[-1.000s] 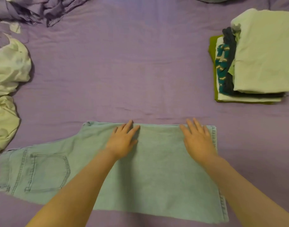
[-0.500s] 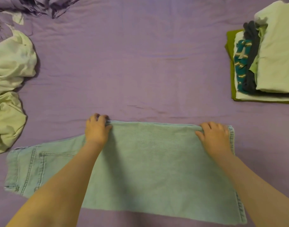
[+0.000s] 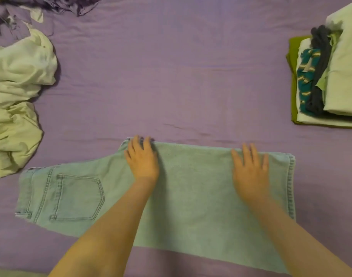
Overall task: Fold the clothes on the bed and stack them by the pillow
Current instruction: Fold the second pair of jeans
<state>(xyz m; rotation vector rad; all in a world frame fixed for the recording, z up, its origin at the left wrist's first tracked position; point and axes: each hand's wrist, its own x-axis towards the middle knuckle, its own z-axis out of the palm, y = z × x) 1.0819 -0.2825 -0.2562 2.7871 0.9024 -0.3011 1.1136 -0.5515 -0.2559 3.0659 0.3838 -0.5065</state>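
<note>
jeans (image 3: 191, 196) lie across the near edge of the bed (image 3: 171, 76), legs doubled over, pocket end toward the left edge. i read both hands as flat on the denim: left hand (image 3: 142, 162) at the far fold, right hand (image 3: 250, 172) near the hem, fingers straight, gripping nothing. folded stack (image 3: 327, 80) sits at the right edge. crumpled pale garments (image 3: 17, 92) at the left edge remain unfolded. i judge the task past halfway.
</note>
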